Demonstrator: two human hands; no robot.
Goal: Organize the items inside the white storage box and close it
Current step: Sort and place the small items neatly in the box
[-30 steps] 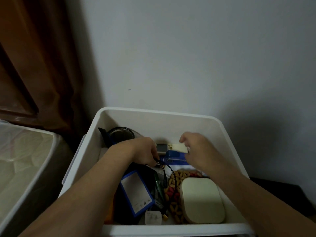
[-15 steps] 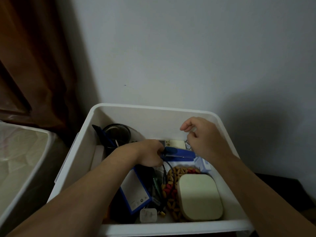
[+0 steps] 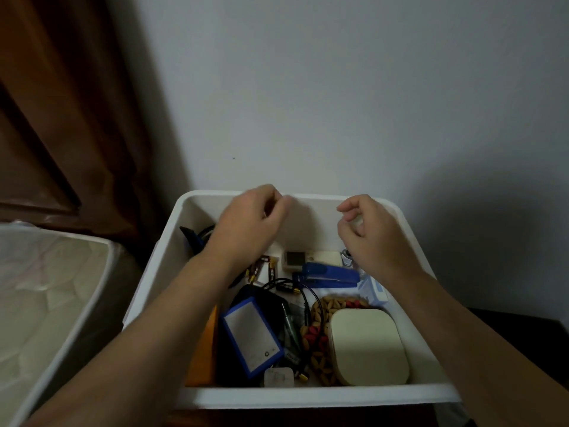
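Where the white storage box (image 3: 311, 397) stands: lid off, against the wall, we see it just beside a bed edge (image 3: 61, 303).
Left hand (image 3: 251, 223): fingers loosely curled, holding nothing, above the far rim.
Right hand (image 3: 368, 232): likewise loose and empty.
Open room: we find the bare inner back wall between the hands.
Contents: blue stapler (image 3: 329, 274), cream case (image 3: 368, 345), blue-edged pack (image 3: 251, 337).
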